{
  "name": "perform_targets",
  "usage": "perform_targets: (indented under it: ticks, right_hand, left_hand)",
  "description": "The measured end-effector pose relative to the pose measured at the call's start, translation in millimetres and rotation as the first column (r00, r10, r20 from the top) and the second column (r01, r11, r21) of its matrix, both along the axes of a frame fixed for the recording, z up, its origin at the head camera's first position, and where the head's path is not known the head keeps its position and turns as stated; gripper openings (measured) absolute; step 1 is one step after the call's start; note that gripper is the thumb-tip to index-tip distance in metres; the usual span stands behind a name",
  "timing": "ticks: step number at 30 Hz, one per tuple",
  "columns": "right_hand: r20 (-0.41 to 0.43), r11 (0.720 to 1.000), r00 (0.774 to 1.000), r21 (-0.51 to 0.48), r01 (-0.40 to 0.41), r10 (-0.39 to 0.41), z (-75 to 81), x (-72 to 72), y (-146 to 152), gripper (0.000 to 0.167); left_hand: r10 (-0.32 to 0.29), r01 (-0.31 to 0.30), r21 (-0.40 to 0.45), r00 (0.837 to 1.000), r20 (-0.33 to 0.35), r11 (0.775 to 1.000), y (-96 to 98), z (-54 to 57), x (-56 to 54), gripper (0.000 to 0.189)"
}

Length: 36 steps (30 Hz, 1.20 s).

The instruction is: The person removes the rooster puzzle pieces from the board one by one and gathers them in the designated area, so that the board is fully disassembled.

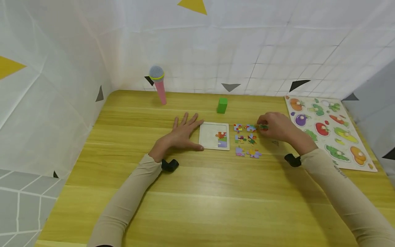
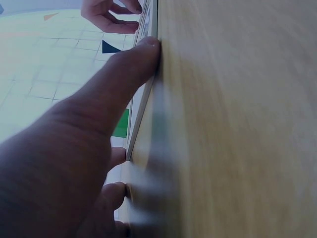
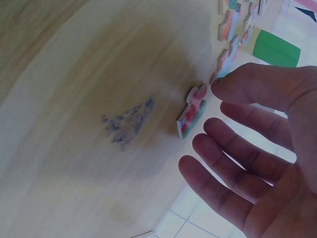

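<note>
My left hand (image 1: pixel 182 134) lies with fingers spread at the left side of a small white puzzle tray (image 1: pixel 207 135). Its thumb touches the tray's edge in the left wrist view. A few joined jigsaw pieces (image 1: pixel 222 140) fill the tray's right part. Several loose pieces (image 1: pixel 240 139) lie in rows right of the tray. Over the far right end of the top row is my right hand (image 1: pixel 274 126). In the right wrist view its loosely bent fingers hold nothing, and a red and green jigsaw piece (image 3: pixel 191 111) lies on the table close by the fingertips.
A green block (image 1: pixel 222 105) stands behind the tray, and a pink toy microphone (image 1: pixel 160 85) is at the back left. On the right lies a vegetable peg board (image 1: pixel 331 133), partly under the right forearm. A dark smudge (image 3: pixel 130 123) marks the wooden table (image 1: pixel 197 202).
</note>
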State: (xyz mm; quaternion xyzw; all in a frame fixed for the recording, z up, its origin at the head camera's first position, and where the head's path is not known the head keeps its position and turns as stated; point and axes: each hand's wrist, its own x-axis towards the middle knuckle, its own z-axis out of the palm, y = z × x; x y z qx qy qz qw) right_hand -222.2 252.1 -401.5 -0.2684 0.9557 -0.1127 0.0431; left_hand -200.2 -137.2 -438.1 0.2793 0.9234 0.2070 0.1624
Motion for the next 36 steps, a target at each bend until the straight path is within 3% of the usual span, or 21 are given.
perform_targets:
  ticks: [24, 36]
  right_hand:
    - [0.022, 0.999, 0.999, -0.038, -0.027, 0.028, 16.4, 11.3, -36, 0.030]
    - [0.011, 0.991, 0.997, -0.106, -0.079, 0.081, 13.1, 11.3, -58, 0.030]
  left_hand:
    - [-0.001, 0.001, -0.004, 1.000, -0.006, 1.000, -0.6, -3.1, -1.0, 0.112]
    - [0.005, -0.005, 0.006, 1.000, 0.007, 1.000, -0.7, -0.4, 0.4, 0.111]
